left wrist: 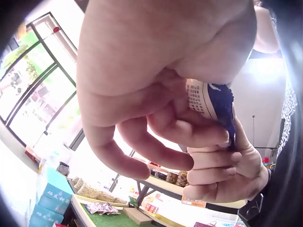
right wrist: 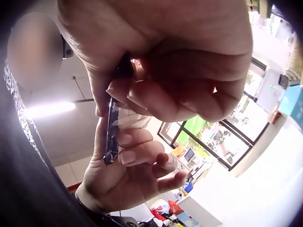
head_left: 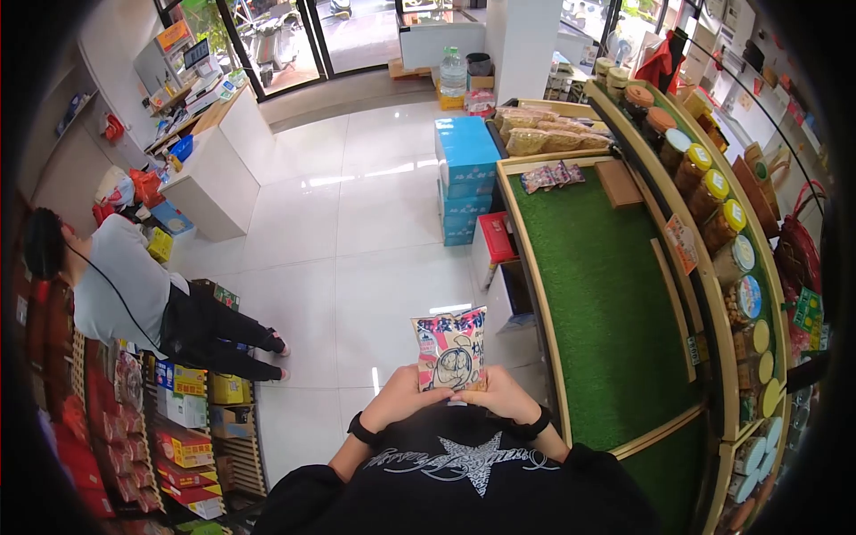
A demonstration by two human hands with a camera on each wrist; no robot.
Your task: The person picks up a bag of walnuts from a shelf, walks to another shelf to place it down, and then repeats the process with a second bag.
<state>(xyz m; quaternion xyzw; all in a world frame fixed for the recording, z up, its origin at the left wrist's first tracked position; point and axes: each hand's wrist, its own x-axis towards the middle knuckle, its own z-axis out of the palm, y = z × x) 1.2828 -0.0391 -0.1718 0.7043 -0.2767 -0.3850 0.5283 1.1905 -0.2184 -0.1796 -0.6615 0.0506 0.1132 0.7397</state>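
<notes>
A printed snack bag [head_left: 450,349], cream with red rays and dark lettering, stands upright before my chest in the head view. My left hand [head_left: 395,398] grips its lower left corner and my right hand [head_left: 502,398] its lower right, both thumbs on the near face. In the left wrist view, the fingers curl behind the bag's dark blue end [left wrist: 220,106]. From the right wrist, the bag [right wrist: 112,130] appears edge-on, pinched between thumbs and fingers of both hands. The hands cover much of it there.
To my right runs a display bin lined with green turf [head_left: 593,294], holding small snack packets [head_left: 553,176] at its far end. Lidded jars [head_left: 713,192] line the shelf above. Blue boxes [head_left: 468,160] are stacked ahead. A person [head_left: 134,276] stands at left by stocked shelves.
</notes>
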